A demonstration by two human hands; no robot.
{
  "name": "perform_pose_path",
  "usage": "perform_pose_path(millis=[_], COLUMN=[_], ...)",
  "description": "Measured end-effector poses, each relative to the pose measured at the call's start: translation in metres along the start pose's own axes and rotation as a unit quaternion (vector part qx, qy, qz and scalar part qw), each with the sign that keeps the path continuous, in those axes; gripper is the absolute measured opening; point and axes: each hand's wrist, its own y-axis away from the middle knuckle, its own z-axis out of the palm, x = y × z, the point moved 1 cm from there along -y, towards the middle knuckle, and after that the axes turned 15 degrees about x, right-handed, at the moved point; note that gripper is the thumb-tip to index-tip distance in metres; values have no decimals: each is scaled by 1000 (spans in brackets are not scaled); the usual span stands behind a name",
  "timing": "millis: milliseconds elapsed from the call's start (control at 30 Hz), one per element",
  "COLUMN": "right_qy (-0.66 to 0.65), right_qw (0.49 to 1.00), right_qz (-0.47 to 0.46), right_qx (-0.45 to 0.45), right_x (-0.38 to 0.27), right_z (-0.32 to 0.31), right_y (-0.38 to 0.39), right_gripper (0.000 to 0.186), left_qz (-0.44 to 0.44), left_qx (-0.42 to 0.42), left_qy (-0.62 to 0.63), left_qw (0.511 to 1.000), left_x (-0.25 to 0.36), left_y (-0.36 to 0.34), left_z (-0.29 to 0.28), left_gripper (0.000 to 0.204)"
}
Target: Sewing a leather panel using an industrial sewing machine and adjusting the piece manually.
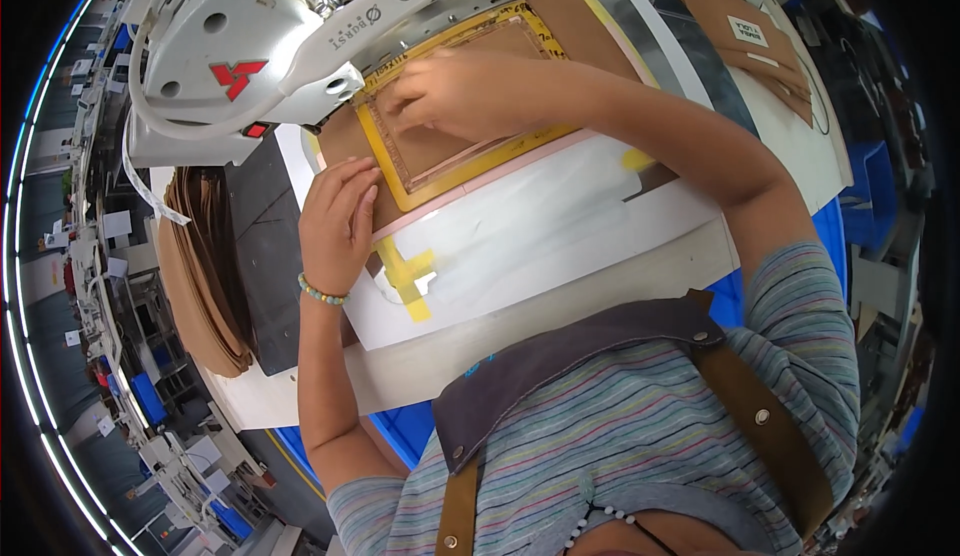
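Yellow frame point(478, 165) bears dark handwriting; right hand point(465, 93) over it, left hand point(338, 218) beside.

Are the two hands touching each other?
Apart: in the head view, part of the yellow frame shows in the gap between the left hand and the right hand.

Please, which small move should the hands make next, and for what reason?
Probably the right hand should draw back from the yellow frame: it lies over the frame's opening, close to the white machine, while the left hand is beside the frame's left edge, where it could steady it.
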Motion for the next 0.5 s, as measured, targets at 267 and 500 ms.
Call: perform_pose_path(millis=[267, 500], right_qy=[-7, -19], right_qw=[998, 999], right_qz=[-48, -41], right_qx=[-29, -4], right_x=[-23, -22], right_z=[7, 10], right_y=[16, 20], right_gripper=[31, 31], left_qz=[13, -8], left_qx=[3, 15], left_qy=[5, 23], left_qw=[1000, 1000], left_x=[-5, -11], left_y=[-3, 7], left_z=[4, 6], left_gripper=[18, 18])
